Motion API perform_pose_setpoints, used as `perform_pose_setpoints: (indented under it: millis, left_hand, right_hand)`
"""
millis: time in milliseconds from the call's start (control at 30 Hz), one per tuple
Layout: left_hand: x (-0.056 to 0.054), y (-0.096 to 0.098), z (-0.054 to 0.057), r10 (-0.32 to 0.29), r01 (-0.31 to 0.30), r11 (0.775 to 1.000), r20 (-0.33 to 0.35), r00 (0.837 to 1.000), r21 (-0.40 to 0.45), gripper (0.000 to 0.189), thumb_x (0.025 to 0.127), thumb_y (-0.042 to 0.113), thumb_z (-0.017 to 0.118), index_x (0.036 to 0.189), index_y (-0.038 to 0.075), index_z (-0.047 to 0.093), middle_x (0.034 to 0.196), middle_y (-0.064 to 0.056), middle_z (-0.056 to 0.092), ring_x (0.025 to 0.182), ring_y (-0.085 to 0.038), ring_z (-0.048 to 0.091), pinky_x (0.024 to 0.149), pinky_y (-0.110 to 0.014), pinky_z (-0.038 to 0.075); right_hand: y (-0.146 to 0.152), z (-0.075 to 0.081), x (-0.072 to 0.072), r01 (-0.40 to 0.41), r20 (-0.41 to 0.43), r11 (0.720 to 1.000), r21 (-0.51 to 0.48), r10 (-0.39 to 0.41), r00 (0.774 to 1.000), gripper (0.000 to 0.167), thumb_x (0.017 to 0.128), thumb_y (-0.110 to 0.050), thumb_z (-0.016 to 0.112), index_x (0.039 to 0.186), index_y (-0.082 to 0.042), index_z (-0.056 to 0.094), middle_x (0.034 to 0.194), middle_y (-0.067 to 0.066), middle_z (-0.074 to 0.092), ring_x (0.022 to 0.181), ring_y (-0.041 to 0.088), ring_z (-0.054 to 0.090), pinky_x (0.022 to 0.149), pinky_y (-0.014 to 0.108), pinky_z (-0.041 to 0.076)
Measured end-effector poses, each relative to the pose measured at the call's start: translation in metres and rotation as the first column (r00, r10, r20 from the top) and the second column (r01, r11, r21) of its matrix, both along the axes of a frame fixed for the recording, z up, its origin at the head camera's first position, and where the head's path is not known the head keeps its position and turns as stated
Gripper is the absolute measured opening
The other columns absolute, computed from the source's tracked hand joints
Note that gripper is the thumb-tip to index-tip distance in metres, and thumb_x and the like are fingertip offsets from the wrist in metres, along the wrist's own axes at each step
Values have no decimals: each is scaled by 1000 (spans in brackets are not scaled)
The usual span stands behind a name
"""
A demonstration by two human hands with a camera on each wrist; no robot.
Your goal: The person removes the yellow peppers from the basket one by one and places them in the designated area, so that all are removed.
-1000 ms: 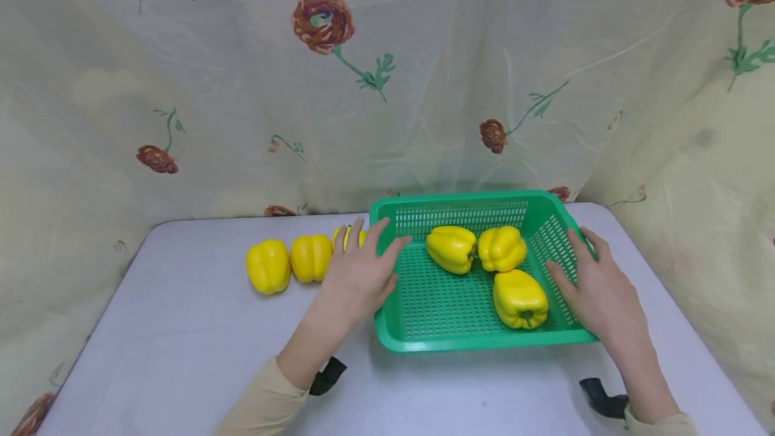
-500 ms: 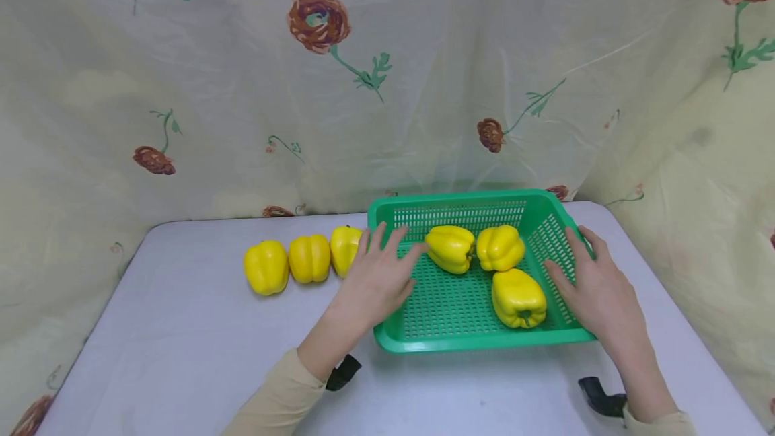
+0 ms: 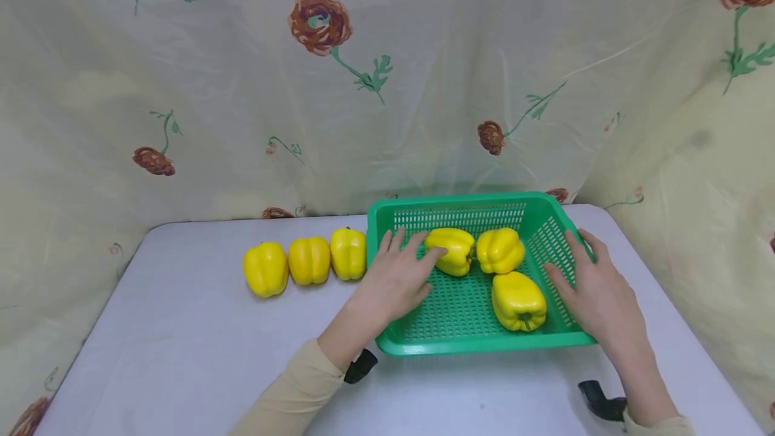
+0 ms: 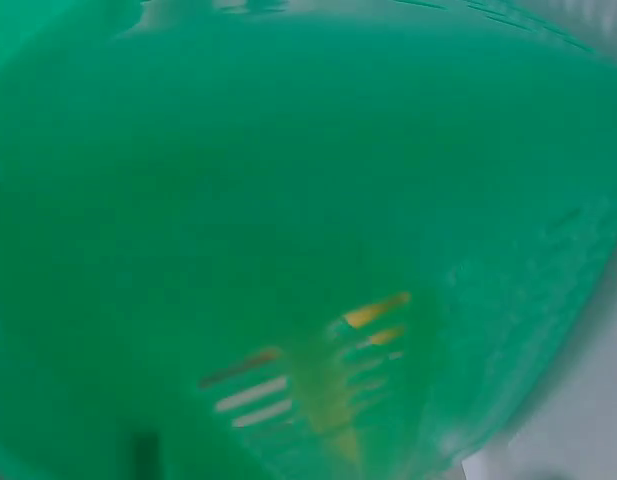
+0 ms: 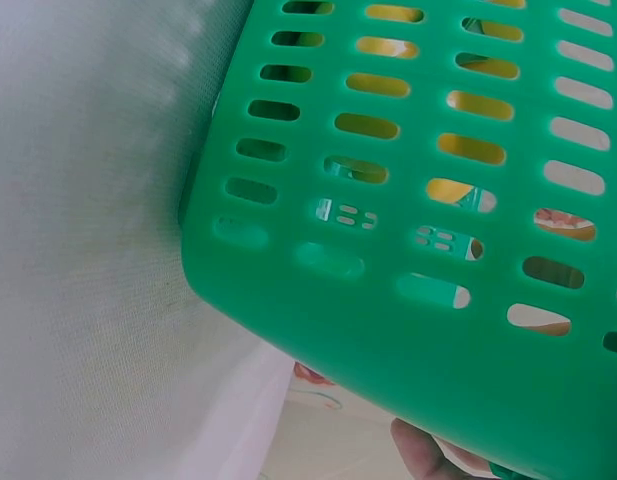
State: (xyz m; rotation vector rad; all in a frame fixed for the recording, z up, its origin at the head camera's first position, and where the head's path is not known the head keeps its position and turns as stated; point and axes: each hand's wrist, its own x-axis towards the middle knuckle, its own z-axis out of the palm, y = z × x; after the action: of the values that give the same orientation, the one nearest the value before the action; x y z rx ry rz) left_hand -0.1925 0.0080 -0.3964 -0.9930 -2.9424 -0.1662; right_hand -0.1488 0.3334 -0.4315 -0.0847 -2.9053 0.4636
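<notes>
A green plastic basket (image 3: pixel 478 340) with slotted walls stands on the table and holds 3 yellow bell peppers. My left hand (image 3: pixel 396 281) reaches over its left rim, fingers spread, with the fingertips right at the leftmost pepper (image 3: pixel 455 252). Behind that pepper lies another pepper (image 3: pixel 500 251), and a third pepper (image 3: pixel 519 301) is nearer the front. My right hand (image 3: pixel 608 298) grips the basket's right rim, its thumb inside. Fingers (image 5: pixel 420 450) show at the rim beyond the slotted wall (image 5: pixel 388 290) in the right wrist view. Green basket wall (image 4: pixel 238 200) fills the left wrist view, blurred.
Left of the basket, 3 more yellow peppers (image 3: pixel 309 260) stand in a row on the white table (image 3: pixel 181 348). A flower-printed curtain (image 3: pixel 242 86) hangs behind and at both sides. Black pieces sit at the left wrist (image 3: pixel 360 367) and right wrist (image 3: pixel 602 402).
My left hand has moved right, from near the row of peppers and the basket's left rim to the leftmost pepper inside. The right hand stays at the right rim.
</notes>
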Motion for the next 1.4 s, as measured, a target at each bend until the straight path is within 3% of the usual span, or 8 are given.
perform_pose_setpoints:
  millis: [300, 600, 867, 1100, 1200, 1400]
  left_hand:
    - [-3, 15, -2, 52, -38, 995, 158, 986, -91, 65, 104, 40, 72, 162, 31, 45, 175, -11, 38, 162, -50, 32, 134, -63, 27]
    - [-5, 20, -2, 64, -42, 993, 202, 977, -112, 74, 103, 42, 72, 168, 32, 37, 180, -7, 28, 163, -52, 27, 134, -65, 24]
    - [-8, 22, -5, 47, -27, 993, 183, 982, -113, 69, 104, 40, 71, 163, 25, 39, 178, -3, 32, 162, -53, 30, 133, -67, 27]
    - [-7, 24, -6, 55, -38, 993, 149, 987, -114, 79, 103, 39, 73, 169, 27, 32, 174, -4, 41, 160, -51, 36, 133, -65, 28]
    - [-8, 25, -7, 45, -33, 992, 104, 994, -119, 79, 102, 37, 75, 169, 24, 34, 170, -6, 46, 157, -50, 42, 132, -64, 31]
    - [-7, 26, -10, 20, -21, 992, -8, 1000, -122, 64, 102, 36, 75, 158, 15, 51, 155, -10, 58, 142, -43, 57, 127, -60, 42]
  right_hand:
    - [0, 1, 0, 5, 10, 1000, 4, -5, 1000, 76, 109, -36, 60, 165, 7, 31, 163, 44, 30, 106, 64, 63, 69, 68, 61]
    - [-1, 0, 0, 7, 11, 1000, 6, -8, 1000, 76, 109, -37, 60, 165, 6, 31, 163, 43, 30, 108, 65, 62, 71, 69, 61]
    - [-1, 0, 0, 8, 11, 1000, 8, -8, 1000, 76, 109, -36, 60, 164, 7, 31, 163, 43, 30, 106, 64, 63, 71, 69, 60]
    - [0, 1, -1, 1, 1, 1000, 4, -1, 1000, 76, 109, -36, 61, 164, 7, 32, 163, 43, 31, 107, 65, 63, 69, 68, 61]
    - [1, 1, -1, 0, 3, 1000, 3, 0, 1000, 76, 109, -36, 61, 164, 7, 31, 163, 43, 30, 108, 65, 62, 70, 69, 61]
    - [-1, 1, 0, 0, -1, 1000, 1, 0, 1000, 75, 109, -36, 60, 164, 7, 32, 163, 42, 31, 108, 64, 63, 72, 70, 60]
